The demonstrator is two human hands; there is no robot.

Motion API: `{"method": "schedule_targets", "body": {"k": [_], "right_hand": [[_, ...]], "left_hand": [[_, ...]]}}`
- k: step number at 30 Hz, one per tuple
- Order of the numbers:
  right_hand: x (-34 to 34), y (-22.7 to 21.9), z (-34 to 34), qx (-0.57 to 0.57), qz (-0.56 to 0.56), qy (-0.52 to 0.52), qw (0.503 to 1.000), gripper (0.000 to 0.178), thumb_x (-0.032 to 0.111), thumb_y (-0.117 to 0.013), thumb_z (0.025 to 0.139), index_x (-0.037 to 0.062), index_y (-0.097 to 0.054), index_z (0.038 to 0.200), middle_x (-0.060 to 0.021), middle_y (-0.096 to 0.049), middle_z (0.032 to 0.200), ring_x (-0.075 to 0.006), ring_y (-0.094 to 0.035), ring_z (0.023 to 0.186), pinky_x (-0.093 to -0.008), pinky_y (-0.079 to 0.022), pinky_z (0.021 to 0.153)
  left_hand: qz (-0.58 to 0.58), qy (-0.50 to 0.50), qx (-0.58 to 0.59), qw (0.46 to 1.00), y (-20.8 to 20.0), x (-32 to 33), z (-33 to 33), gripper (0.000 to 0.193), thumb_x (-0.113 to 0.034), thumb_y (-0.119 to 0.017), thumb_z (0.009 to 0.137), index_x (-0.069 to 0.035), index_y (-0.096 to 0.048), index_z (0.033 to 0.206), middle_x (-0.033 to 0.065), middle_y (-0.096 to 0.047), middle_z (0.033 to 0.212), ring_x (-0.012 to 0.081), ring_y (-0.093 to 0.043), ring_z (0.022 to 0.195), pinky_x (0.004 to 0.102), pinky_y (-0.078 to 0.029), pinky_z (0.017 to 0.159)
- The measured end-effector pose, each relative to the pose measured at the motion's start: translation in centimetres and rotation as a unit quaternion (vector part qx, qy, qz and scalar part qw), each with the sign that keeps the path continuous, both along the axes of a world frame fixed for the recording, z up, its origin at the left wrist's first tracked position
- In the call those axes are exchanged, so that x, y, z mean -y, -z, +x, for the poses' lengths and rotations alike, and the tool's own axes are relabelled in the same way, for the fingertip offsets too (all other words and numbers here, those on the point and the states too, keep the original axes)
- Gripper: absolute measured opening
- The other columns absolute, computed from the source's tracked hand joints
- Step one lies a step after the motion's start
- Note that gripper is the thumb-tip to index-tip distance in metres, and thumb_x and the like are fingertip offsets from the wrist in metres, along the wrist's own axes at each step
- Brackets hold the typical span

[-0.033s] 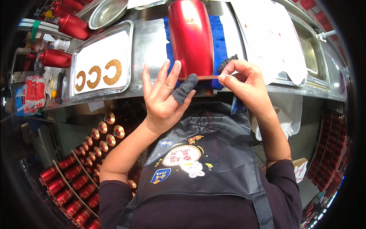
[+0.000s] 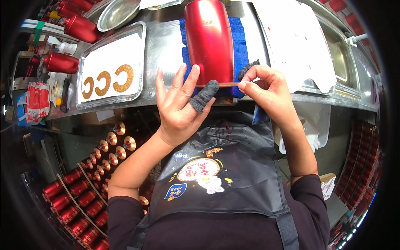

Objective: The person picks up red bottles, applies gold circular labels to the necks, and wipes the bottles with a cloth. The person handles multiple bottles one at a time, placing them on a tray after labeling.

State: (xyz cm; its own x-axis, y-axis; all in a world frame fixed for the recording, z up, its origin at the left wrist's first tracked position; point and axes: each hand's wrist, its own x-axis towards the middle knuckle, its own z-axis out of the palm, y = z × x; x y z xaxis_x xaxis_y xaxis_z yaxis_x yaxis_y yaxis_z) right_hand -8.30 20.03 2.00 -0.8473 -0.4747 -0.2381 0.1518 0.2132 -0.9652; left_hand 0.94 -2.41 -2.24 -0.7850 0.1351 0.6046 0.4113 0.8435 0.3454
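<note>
Directions take 12 o'clock as straight away from the wearer. The red, glossy, metal-looking cylindrical vessel [image 2: 210, 41] lies on its side on a blue fabric cloth [image 2: 239, 37], its length along the 12–6 o'clock line. The thin, straight, copper-brown strip [image 2: 228, 84], material not discernible, crosses its near end on the 9–3 o'clock line.

Right hand [image 2: 271, 91]: thumb and forefinger appear pinched on the strip's 3 o'clock end. Left hand [image 2: 177, 108]: outer fingers spread; the forefinger, in a dark grey knitted finger sleeve [image 2: 204, 96], overlaps the strip. Whether it presses or only hovers cannot be told.

The step appears to be holding the strip level against the vessel. Apply light, even tension toward 3 o'clock; steady the 9 o'clock end with the sleeved forefinger. Avoid twisting the strip or rolling the vessel.

Relative position: from the left hand, the strip lies at 2 o'clock and the vessel at 1; from the right, at 9 and 10 to 11.
</note>
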Motion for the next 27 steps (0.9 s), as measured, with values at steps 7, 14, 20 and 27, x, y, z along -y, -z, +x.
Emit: {"method": "schedule_targets", "body": {"k": [7,14,20,27], "right_hand": [[0.4,1.2,-0.1,0.012,-0.010,0.006,1.000,0.010,0.009,-0.071,0.091,0.0027,-0.066,0.087,0.0059,-0.061,0.080,0.0012,-0.050,0.067,-0.0165,-0.039,0.060],[0.7,0.5,0.0,0.036,-0.024,-0.023,0.999,0.010,0.010,-0.072,0.091,0.0026,-0.067,0.086,0.0050,-0.062,0.081,0.0010,-0.052,0.070,-0.0172,-0.040,0.061],[0.4,-1.1,0.5,0.021,-0.035,-0.021,0.999,0.011,0.009,-0.071,0.090,0.0032,-0.064,0.083,0.0066,-0.059,0.078,0.0017,-0.048,0.068,-0.0172,-0.035,0.059],[0.3,-0.4,0.2,0.023,-0.020,0.000,1.000,0.012,0.009,-0.070,0.090,0.0029,-0.064,0.082,0.0057,-0.060,0.079,0.0000,-0.052,0.072,-0.0185,-0.040,0.063]], "left_hand": [[-0.111,0.009,0.016,0.994,-1.9,-2.0,-2.0,0.042,-0.014,-0.083,0.071,-0.020,-0.079,0.113,0.0170,-0.057,0.147,0.0452,-0.051,0.136,0.0686,-0.024,0.115],[0.149,-0.010,0.031,0.988,-0.2,-0.6,-2.1,0.063,-0.013,-0.089,0.069,-0.003,-0.069,0.128,0.0205,-0.058,0.144,0.0393,-0.056,0.134,0.0610,-0.036,0.113],[0.141,-0.005,0.056,0.988,1.6,0.6,1.2,0.052,-0.013,-0.087,0.075,0.002,-0.071,0.122,0.0227,-0.060,0.141,0.0390,-0.058,0.132,0.0614,-0.034,0.114],[0.062,0.006,0.034,0.998,1.4,0.6,1.0,0.037,-0.010,-0.085,0.077,-0.002,-0.074,0.111,0.0215,-0.061,0.141,0.0390,-0.060,0.129,0.0667,-0.029,0.113]]}}
